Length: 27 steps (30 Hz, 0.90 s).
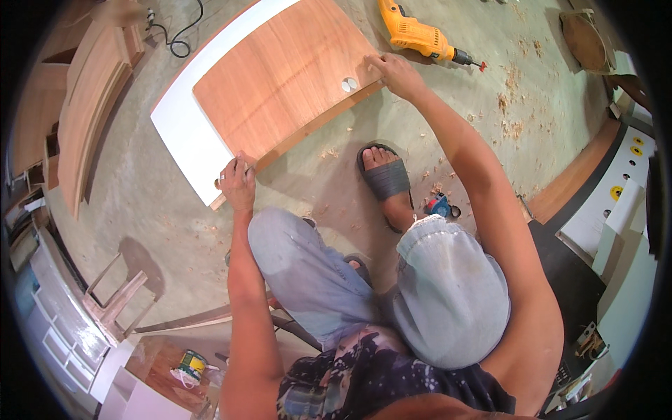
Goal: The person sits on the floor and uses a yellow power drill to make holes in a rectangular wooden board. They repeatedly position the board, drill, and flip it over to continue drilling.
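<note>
A wood-faced panel (273,77) lies over a white panel (183,133) on the floor in front of me. A round whitish fitting (348,85) sits near its right corner. My right hand (397,75) is closed on that corner, fingers on top of the edge. At the near left corner my left hand (238,183) grips the edge where the wood meets the white panel. Beside its fingers is a round hole in the white panel. The undersides of both grips are hidden.
A yellow power drill (420,36) with a red-tipped bit lies beyond my right hand, near scattered wood shavings (511,91). A small blue tool (439,206) rests by my sandalled foot (386,178). Curved wooden pieces (91,105) stand at the left, a white panel with yellow-ringed holes (609,203) at the right.
</note>
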Tool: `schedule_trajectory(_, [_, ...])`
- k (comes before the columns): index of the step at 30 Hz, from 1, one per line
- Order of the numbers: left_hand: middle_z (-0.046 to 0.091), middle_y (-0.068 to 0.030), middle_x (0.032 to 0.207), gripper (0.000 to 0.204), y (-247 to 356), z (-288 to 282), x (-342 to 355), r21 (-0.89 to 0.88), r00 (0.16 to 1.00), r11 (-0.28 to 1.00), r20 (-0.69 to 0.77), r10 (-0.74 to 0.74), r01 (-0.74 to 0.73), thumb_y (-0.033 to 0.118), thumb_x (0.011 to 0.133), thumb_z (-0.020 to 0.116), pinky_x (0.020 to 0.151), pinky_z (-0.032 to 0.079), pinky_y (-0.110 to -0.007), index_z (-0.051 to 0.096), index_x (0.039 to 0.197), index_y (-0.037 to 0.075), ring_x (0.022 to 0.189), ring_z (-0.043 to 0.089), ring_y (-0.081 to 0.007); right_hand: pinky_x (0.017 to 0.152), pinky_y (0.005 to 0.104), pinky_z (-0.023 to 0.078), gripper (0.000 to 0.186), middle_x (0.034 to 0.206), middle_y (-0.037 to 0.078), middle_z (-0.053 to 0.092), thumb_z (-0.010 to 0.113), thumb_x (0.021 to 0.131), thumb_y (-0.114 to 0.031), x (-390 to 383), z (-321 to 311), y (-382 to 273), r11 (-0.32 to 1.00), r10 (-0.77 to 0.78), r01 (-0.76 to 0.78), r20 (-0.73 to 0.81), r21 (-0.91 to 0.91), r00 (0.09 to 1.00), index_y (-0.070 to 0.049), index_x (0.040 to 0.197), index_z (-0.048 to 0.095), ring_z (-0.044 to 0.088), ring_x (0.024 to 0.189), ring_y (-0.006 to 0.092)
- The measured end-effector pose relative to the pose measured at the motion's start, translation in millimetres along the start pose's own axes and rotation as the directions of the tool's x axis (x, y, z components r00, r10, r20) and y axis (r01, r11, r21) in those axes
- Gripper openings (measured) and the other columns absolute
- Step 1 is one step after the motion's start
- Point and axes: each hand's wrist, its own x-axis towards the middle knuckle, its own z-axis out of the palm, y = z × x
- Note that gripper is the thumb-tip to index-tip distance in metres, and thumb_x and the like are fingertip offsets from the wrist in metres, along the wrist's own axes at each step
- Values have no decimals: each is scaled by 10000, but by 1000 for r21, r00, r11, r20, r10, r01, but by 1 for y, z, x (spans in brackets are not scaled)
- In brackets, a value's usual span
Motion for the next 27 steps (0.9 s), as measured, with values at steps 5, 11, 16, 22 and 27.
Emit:
schedule_trajectory(5, [661,-40,1214,548,-1,0,1,-26,1000,1000,3,-8,8,201,779,781,892,449,-419,660,1313,199,1077,622,-258,906,457,511,561,1098,171,643,602,855,-26,4,-7,2,998,54,-53,103,-16,993,-219,1380,556,637,1059,360])
schedule_trajectory(11, [686,-37,1155,520,-3,3,1,-117,998,993,-60,-24,17,191,754,791,900,460,-415,698,1265,198,1044,643,-247,900,457,513,592,1052,171,649,666,816,-43,4,-15,-2,996,84,-87,112,26,990,-222,1372,570,642,1034,366])
schedule_trajectory(16, [694,27,1086,537,-4,5,3,-117,997,992,-66,-48,40,227,694,846,852,436,-395,719,1215,230,962,659,-212,898,458,517,588,1063,178,653,680,815,-64,5,-16,0,997,78,-80,128,11,989,-226,1369,574,643,1041,366])
schedule_trajectory(22, [699,-47,1086,481,-5,0,5,-181,998,983,-66,4,-16,173,730,811,800,523,-384,724,1203,173,949,667,-254,886,466,523,593,1082,182,654,675,814,-63,6,-14,1,998,60,-61,120,4,991,-231,1372,569,652,1028,374])
schedule_trajectory(27, [700,-51,1076,498,-6,-3,8,-167,998,985,-62,22,-33,185,704,843,795,529,-384,727,1187,153,938,669,-257,885,469,523,608,1099,181,652,663,814,-49,7,-9,3,995,98,-96,148,-18,984,-234,1382,553,651,1032,380])
